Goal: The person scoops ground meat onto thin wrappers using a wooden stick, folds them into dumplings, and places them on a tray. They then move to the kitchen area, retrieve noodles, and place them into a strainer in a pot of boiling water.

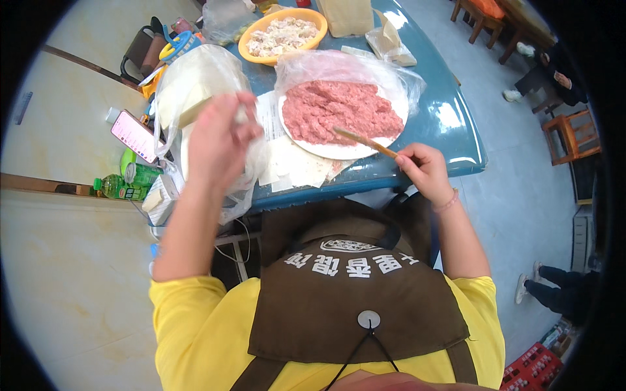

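My right hand (424, 171) grips the end of a thin wooden stick (369, 142), and its flat tip reaches over the front of the pink minced meat (342, 110). The meat is heaped on a white plate (332, 152), with a clear plastic bag (342, 63) bunched behind it. My left hand (222, 139) is blurred, with curled fingers, in front of a stack of pale dough wrappers (190, 95) in a plastic bag. Something whitish shows by its fingers, but I cannot tell whether they hold it. Loose pale sheets (288, 163) lie beneath the plate's left side.
A yellow-orange bowl (244, 51) of floury, folded dumplings stands behind the meat. Left of the wrappers are a lit phone (133, 136), a green drink bottle (115, 187) and a green can (139, 173). The blue table (440, 122) has a curved right edge. People's legs (552, 288) show at right.
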A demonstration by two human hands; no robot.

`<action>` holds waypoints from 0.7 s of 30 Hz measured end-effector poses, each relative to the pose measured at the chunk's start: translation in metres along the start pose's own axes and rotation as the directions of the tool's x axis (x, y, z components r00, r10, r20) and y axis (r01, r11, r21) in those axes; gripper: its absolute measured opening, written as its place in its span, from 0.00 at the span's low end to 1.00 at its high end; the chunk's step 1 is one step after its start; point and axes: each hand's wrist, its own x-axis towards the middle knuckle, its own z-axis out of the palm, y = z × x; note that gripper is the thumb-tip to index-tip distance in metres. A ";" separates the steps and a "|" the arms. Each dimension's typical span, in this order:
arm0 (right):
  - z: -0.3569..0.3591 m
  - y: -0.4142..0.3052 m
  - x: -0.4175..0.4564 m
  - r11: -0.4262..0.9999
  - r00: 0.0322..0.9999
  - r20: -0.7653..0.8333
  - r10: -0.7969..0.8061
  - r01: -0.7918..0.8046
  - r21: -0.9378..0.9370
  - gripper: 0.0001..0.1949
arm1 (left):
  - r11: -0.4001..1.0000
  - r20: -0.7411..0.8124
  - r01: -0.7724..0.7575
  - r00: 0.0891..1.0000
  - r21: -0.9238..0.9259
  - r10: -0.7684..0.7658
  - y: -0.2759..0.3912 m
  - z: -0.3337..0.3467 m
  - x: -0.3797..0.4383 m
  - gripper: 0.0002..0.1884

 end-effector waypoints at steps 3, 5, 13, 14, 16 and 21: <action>0.002 -0.002 0.004 1.000 1.000 -0.022 -0.009 0.009 -0.028 0.06 | 0.878 0.176 -0.327 0.943 0.350 0.281 0.034 -0.007 0.075 0.16; 0.002 0.002 0.007 0.998 0.999 -0.006 0.048 -0.047 0.043 0.06 | 0.643 0.209 -0.466 0.875 0.608 0.436 0.060 -0.001 0.116 0.18; -0.009 -0.018 0.004 0.988 0.989 -0.082 0.123 -0.130 -0.088 0.08 | 0.945 0.117 -0.170 0.983 0.280 0.142 0.052 0.026 0.075 0.22; -0.014 -0.032 0.004 0.967 0.992 -0.107 0.073 -0.097 -0.237 0.08 | 0.958 0.177 -0.166 0.976 0.234 0.126 0.043 0.016 0.055 0.22; -0.025 -0.066 0.000 0.859 0.992 -0.126 -0.011 -0.055 -0.509 0.08 | 0.959 0.386 -0.217 0.913 0.181 0.133 0.026 0.005 0.014 0.19; -0.036 -0.104 0.014 0.439 0.998 -0.002 -0.067 0.028 -0.898 0.06 | 0.951 0.474 -0.211 0.877 0.225 0.082 -0.008 -0.008 -0.051 0.14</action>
